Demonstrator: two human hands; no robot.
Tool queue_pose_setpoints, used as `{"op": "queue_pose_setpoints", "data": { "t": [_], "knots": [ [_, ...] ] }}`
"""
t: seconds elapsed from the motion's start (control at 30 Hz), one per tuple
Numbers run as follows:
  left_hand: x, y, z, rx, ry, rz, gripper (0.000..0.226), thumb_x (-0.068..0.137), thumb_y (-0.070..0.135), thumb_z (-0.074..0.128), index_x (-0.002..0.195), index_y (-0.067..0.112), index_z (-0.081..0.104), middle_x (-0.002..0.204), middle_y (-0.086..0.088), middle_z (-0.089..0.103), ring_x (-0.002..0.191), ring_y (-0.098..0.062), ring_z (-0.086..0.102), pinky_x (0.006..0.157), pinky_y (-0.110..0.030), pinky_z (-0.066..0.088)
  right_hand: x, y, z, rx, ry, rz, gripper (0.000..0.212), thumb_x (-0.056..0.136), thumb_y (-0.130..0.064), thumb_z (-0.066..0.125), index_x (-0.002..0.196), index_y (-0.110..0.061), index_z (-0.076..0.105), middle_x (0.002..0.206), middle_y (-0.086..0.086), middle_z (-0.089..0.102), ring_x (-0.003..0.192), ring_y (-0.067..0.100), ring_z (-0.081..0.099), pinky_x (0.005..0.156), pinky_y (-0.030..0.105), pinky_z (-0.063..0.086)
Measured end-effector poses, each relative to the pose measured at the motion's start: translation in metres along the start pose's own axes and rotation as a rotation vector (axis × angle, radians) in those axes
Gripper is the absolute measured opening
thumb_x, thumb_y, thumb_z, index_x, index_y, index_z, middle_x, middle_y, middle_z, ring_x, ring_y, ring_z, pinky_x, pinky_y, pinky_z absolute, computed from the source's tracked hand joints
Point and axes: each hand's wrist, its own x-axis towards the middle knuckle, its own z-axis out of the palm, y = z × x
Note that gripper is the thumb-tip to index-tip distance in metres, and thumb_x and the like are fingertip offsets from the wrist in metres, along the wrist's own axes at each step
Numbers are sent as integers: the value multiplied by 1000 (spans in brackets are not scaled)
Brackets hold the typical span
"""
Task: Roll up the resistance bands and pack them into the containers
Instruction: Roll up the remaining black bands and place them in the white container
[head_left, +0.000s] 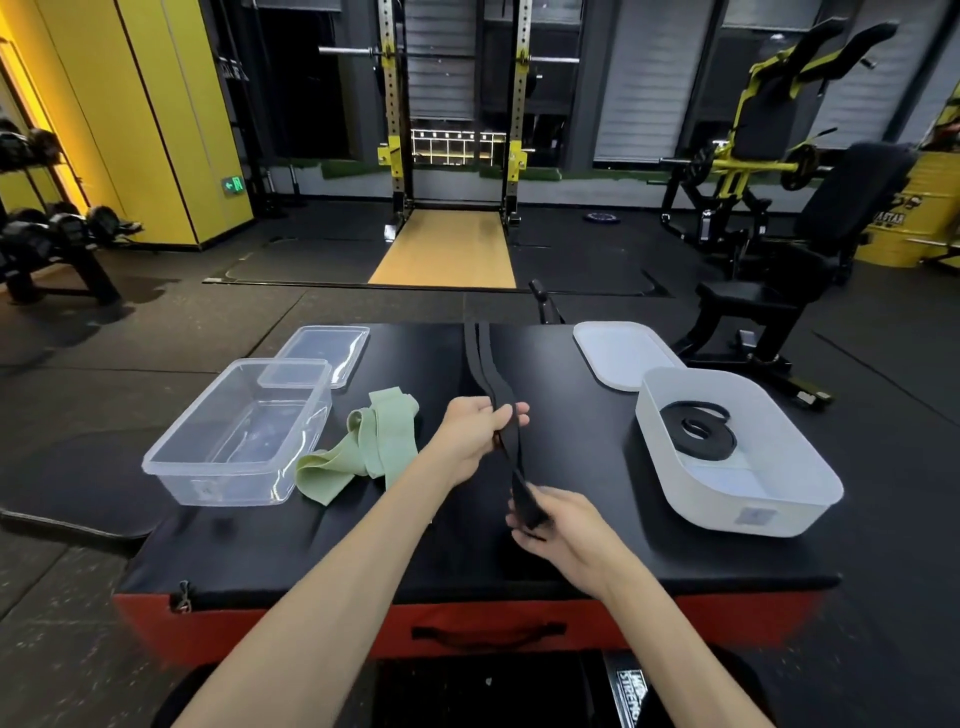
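A long black resistance band (485, 374) is held near the middle of the frame, stretched from the far edge of the black padded platform (415, 545) down toward the lower centre. The left hand (475, 434) is closed around the band's middle, with the strap pinched between thumb and fingers; the right hand (558, 525), lower and to the right, is curled around the band's near end, which is gripped in the fingers. A green band (363, 452) is seen lying loosely folded on the platform, left of the hands and just beside a clear container (234, 436), whose clear lid (324, 353) is laid behind it. At the right of the frame a white container (727, 452) is placed, with a coiled black band (696, 431) inside it, and a white lid (621, 353) is set behind it
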Motion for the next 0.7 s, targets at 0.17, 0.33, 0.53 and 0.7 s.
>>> {"op": "queue_pose_setpoints", "data": {
  "t": [0.17,0.33,0.53,0.7],
  "knots": [
    [3,13,0,44,-23,30,14,98,6,47,105,5,59,97,4,72,93,-11,68,105,-48,40,0,-4,-6,-73,103,138,18,90,-17,65,94,1,63,71,11,61,56,16,57,51,24,49],
    [2,13,6,-30,-10,19,26,99,6,45,121,-6,53,108,-1,70,93,-8,67,100,-40,45,7,-2,-4,244,163,31,14,89,9,57,102,6,58,95,19,66,74,27,67,53,26,56],
    [3,15,5,-15,-5,12,24,99,4,45,119,-4,54,102,0,70,85,-6,68,84,-30,52,4,8,-9,522,-17,10,17,98,-6,45,102,-1,61,111,12,64,100,20,62,80,28,57],
    [4,13,3,-13,8,-12,23,98,4,46,117,-4,58,101,0,70,86,-7,68,80,-29,53,-3,7,-8,814,-98,36,21,79,7,56,99,5,63,95,17,70,101,27,61,87,39,52]
  ]
}}
